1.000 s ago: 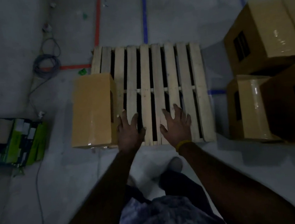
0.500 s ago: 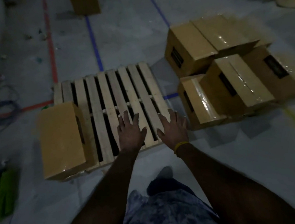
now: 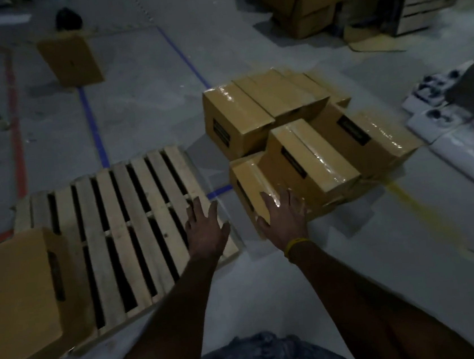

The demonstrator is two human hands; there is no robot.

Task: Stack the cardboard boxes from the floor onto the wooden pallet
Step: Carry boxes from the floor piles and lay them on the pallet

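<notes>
While both arms are stretched forward, the left hand (image 3: 205, 231) is held flat with fingers spread over the near right corner of the wooden pallet (image 3: 122, 222); contact cannot be told. The right hand (image 3: 286, 221) is likewise spread, fingers straight, over the nearest box (image 3: 249, 178) of the pile; nothing is gripped by either. A yellow band (image 3: 296, 245) is worn on the right wrist. One cardboard box (image 3: 19, 304) is seen at the pallet's near left corner, partly overhanging the floor (image 3: 356, 254). Right of the pallet, a cluster of taped boxes (image 3: 298, 131) is stacked on the floor, just beside it. A lone box (image 3: 70, 59) stands far left, between a red line (image 3: 14, 116) and a blue line (image 3: 94, 127).
</notes>
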